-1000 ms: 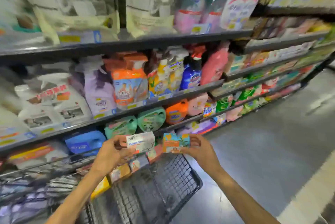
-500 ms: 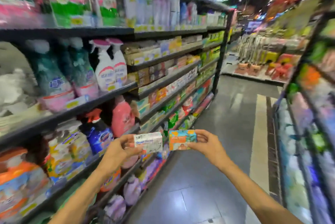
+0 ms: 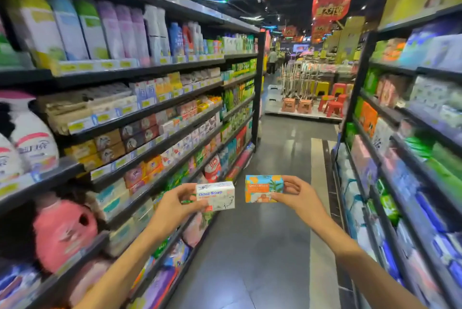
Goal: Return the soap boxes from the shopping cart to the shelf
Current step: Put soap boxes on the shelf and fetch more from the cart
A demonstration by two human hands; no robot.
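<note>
My left hand (image 3: 175,205) grips a white soap box (image 3: 218,194) with blue "Goat Soap" lettering by its left end. My right hand (image 3: 297,196) holds an orange and blue soap box (image 3: 262,188) by its right end. Both boxes are held side by side at chest height over the aisle floor, a small gap between them. The soap shelf (image 3: 160,131) on my left carries rows of small boxed soaps, a little ahead of my left hand. The shopping cart is out of view.
Tall shelving (image 3: 140,73) with detergent bottles and pouches lines the left side. A second shelf unit (image 3: 400,148) with packaged goods lines the right. The grey aisle floor (image 3: 275,246) runs ahead to a display of red plastic stools (image 3: 332,106). A person (image 3: 272,61) stands far down the aisle.
My view has swung from the cart and detergent shelf up and right along the aisle. The cart has left the frame. Both hands keep their boxes, raised slightly.
</note>
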